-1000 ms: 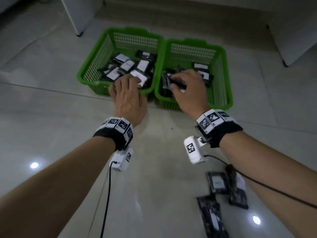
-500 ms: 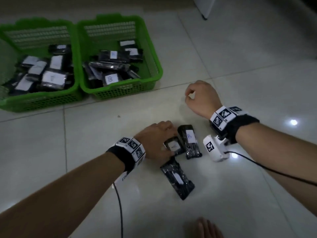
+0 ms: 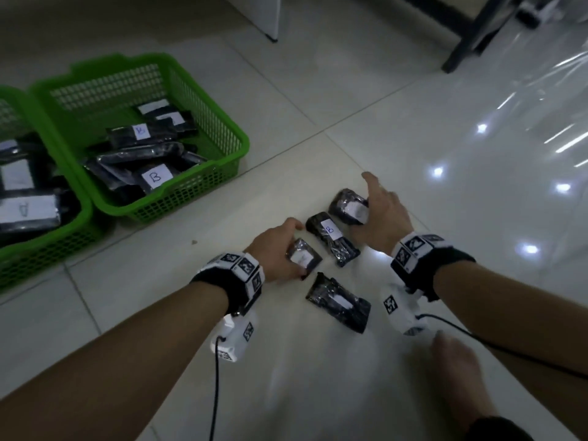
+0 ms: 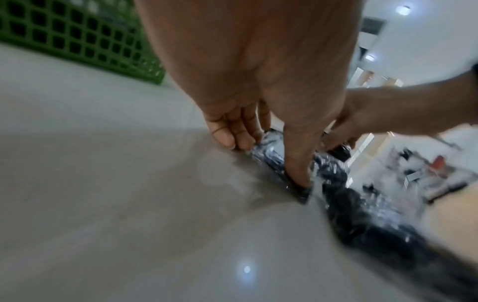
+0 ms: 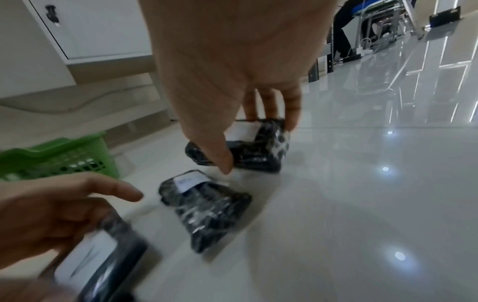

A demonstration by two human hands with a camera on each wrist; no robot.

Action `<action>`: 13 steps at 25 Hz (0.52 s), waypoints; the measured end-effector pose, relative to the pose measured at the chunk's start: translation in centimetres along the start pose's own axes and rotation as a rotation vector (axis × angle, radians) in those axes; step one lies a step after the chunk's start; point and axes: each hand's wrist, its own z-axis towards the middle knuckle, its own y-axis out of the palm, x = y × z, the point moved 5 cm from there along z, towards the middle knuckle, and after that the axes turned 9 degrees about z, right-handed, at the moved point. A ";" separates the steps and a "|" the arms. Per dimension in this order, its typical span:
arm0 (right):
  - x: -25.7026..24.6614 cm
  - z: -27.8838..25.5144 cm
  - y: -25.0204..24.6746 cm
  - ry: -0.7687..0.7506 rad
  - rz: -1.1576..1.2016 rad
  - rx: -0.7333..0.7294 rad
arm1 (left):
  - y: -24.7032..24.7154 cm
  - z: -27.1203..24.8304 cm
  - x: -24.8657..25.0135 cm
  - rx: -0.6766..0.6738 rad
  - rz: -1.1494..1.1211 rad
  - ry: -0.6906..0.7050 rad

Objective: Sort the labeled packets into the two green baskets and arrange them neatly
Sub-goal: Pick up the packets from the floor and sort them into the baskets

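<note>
Four black film-wrapped packets lay on the tiled floor (image 3: 397, 128), right of the green baskets (image 3: 222, 173). The farthest packet (image 3: 345, 205) was grasped by the right hand (image 3: 381, 218), the nearer left packet (image 3: 305, 257) by the left hand (image 3: 273, 253). They were judged light, soft and slippery; edge pinches were advised.

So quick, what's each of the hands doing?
Left hand: gripping a labelled packet on the floor.
Right hand: gripping the farthest packet.

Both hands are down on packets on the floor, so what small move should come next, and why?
Probably lift both. The left hand pinches one packet and the right hand grips another packet, both low by the floor; their labels are unreadable, so read them before choosing a green basket.
</note>
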 end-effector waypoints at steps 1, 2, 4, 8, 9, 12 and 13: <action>-1.1 -1.1 -0.6 -0.067 0.068 0.073 | -0.4 -0.1 -0.5 0.017 -0.046 -0.011; -2.4 -2.4 -1.2 -0.126 0.094 0.130 | -1.4 -0.4 -0.9 0.043 -0.088 -0.012; -5.1 -4.5 -2.8 -0.248 0.072 0.215 | -4.1 -1.0 -1.7 0.063 -0.221 -0.038; -11.2 -7.5 -5.7 -0.493 0.020 0.236 | -13.0 -3.2 -2.6 0.201 -0.483 -0.097; -13.0 -8.0 -6.2 -0.535 0.000 0.239 | -15.3 -4.3 -2.6 0.250 -0.531 -0.097; -18.0 -8.3 -5.8 -0.600 0.025 0.298 | -20.8 -7.5 -4.2 0.333 -0.580 -0.098; -19.1 -8.2 -5.2 -0.600 0.072 0.324 | -21.9 -8.4 -4.9 0.333 -0.572 -0.097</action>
